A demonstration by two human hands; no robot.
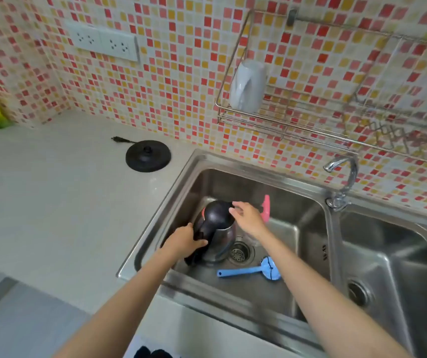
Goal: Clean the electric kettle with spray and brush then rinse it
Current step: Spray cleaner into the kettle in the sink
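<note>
Two hands are at the kettle (pixel 215 233), which stands upright in the left basin of the sink (pixel 297 182), just left of the drain (pixel 240 251). The left hand (pixel 184 240) is wrapped around the kettle's black handle. The right hand (pixel 247 217) hovers at the lid's right edge with fingers loosely spread, holding nothing. A blue brush (pixel 253 271) lies on the basin floor right of the drain. A pink-topped spray bottle (pixel 266 208) stands behind the right hand. The kettle's round black base (pixel 148 156) sits on the counter (pixel 52 202), left of the sink.
</note>
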